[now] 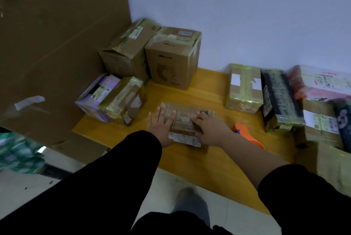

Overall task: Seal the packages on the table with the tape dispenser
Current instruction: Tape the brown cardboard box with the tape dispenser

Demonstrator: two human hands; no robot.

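Nearest the camera, a grey shoe (187,197) stands on the pale tiled floor (224,213), just short of the front edge of a yellow wooden surface (209,160). Two arms reach out over that surface, the left in a black sleeve (121,166) down to the wrist, the right bare along the forearm. The left hand (161,126) lies with its fingers straight and together, flat against the left end of a small taped cardboard package (187,120) near the middle of the surface. The right hand (210,128) rests on the package's right part, fingers spread loosely over the top and gripping nothing. Just to the right of that hand, the orange tape dispenser (247,136) lies on the surface, untouched. Further left sits a cluster of taped boxes (117,97), one showing a purple-and-white side. To the right is a row of wrapped parcels: a brown one (244,86), a black one (279,97), then blurred ones with labels (322,86). At the back, two taller cartons (172,58) stand side by side against the white wall (247,16). A large cardboard sheet (57,44) fills the left side of the view.
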